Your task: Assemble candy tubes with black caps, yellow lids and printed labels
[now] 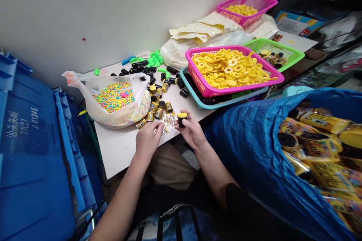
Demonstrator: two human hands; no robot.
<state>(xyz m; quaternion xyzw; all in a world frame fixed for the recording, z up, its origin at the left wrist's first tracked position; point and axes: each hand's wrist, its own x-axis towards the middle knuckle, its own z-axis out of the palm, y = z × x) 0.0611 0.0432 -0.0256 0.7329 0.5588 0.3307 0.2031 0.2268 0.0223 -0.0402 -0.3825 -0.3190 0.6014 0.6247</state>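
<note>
The right hand has its fingers closed around a short black tube with a yellow top, held upright just above the tabletop. The left hand sits just beside it, its fingers pinched together on a gold-and-clear wrapper. More crinkled wrappers lie directly beyond the fingers, near the tabletop's front edge, next to a cluster of gold-labelled rolls. Loose black tubes spread toward the wall along the back edge, with bright green plastic pieces at their far end. Left of the hands, a plastic bag of pastel candy beads slumps on the tabletop. To the right, a pink basket of yellow rings rests on a teal tray, with a green basket behind it and a second pink basket in the far corner. A blue sack of yellow-labelled packs stands beyond the right edge, and a blue plastic crate stands below the left edge.
</note>
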